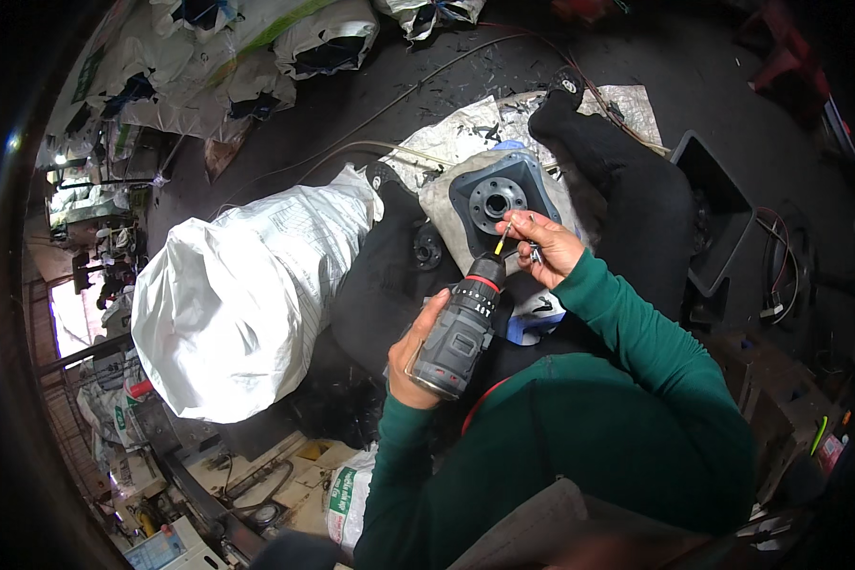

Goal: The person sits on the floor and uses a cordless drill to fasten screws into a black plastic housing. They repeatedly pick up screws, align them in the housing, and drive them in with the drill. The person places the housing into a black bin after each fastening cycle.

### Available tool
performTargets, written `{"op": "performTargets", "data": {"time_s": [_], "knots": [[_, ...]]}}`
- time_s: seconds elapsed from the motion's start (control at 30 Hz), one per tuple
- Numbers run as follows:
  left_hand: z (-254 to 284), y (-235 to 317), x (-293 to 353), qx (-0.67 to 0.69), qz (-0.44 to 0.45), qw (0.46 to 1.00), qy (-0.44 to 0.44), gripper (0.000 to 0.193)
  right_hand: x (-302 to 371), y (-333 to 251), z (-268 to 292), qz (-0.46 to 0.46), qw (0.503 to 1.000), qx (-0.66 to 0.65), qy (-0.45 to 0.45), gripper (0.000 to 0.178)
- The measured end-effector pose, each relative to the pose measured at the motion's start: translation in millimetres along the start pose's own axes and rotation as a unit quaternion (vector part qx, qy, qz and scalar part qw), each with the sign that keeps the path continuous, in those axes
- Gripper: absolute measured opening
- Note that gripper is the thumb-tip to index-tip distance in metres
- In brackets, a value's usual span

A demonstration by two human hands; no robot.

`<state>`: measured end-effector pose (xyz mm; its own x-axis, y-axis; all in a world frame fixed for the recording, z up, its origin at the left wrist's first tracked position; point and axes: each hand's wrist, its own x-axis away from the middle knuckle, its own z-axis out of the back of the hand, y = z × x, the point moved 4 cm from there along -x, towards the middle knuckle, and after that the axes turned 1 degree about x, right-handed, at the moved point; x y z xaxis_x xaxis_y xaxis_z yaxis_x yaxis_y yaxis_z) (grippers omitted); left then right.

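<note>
My left hand [414,357] is wrapped around the body of a grey-black cordless drill [456,332] with a red ring near its chuck. A thin bit with a yellow band [500,246] points away from me out of the chuck. Fingers of my right hand [549,249] pinch at the bit's tip; what sits there is too small to name. Small shiny metal pieces [536,255] show among its curled fingers. Just beyond lies a round metal flange [481,217] with holes, set in a dark squarish part [538,198] on a pale cloth-like pad [439,211] between my legs.
A large open white sack [220,313] stands at the left. A smaller dark round part [427,249] is by my left leg. At the right is a black bin [717,204]. Filled sacks [323,47] line the far left, and a hose [380,144] crosses the floor.
</note>
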<state>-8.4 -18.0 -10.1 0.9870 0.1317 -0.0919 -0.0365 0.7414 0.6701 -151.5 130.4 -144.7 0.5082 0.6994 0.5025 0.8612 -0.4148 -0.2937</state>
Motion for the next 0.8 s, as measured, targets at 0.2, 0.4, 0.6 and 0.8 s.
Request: {"op": "performTargets", "data": {"time_s": [0.2, 0.4, 0.6, 0.8], "knots": [[-9, -13, -3, 0.143, 0.078, 0.987, 0.016, 0.063, -7, -4, -7, 0.027, 0.999, 0.001, -0.029, 0.021], [-8, -16, 1, 0.076, 0.035, 0.996, 0.035, 0.058, -10, -13, -1, 0.055, 0.991, 0.100, -0.065, 0.038], [6, -35, 2, 0.216, 0.244, 0.945, 0.024, 0.053, -21, -27, 39, 0.074, 0.995, 0.065, -0.002, 0.037], [8, -47, -26, 0.143, 0.200, 0.969, 0.010, 0.034, -47, -35, 102, 0.083, 0.983, 0.136, 0.088, 0.033]]}}
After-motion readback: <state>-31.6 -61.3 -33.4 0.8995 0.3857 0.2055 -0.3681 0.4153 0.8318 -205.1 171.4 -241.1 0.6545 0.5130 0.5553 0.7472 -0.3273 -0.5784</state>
